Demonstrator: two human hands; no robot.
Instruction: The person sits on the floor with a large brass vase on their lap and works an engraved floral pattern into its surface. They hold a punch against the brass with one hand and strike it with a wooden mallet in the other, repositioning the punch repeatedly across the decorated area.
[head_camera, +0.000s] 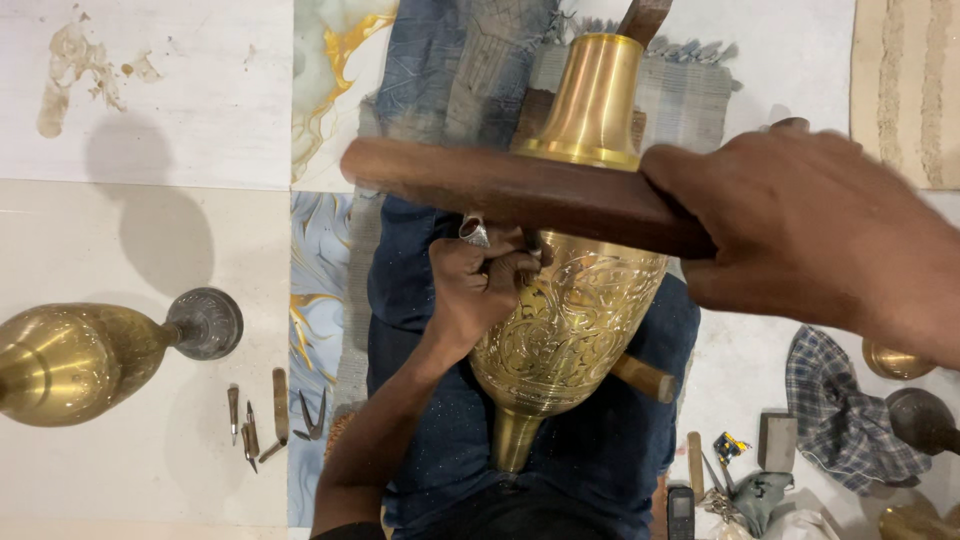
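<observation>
Vases: I am counting two brass vases in full view — an engraved brass vase (570, 320) lying across my lap on blue cloth, and a plain brass vase (70, 360) lying on its side on the floor tiles at far left. Bits of more brass pieces are peeking in at the right edge; I cannot tell how many.
Wooden bat: one, a flat dark wooden bat (520, 195), hanging crosswise over the engraved vase's neck.
Right hand: my right hand (810, 230) is wrapping closed around the bat's end, fingers fully curled on it.
Left hand: my left hand (485, 285) is pinching shut on a small chisel (535, 255), its tip pressing on the engraved surface — a ring is showing on one finger.
Vase and hands: the engraved vase is sitting just right of my left hand, touching it, and below the bat, left of my right hand.
Loose tools: about five small chisels (255, 415) are lying near the plain vase.
Cloth: one checked cloth (840, 400) is lying crumpled at right.
</observation>
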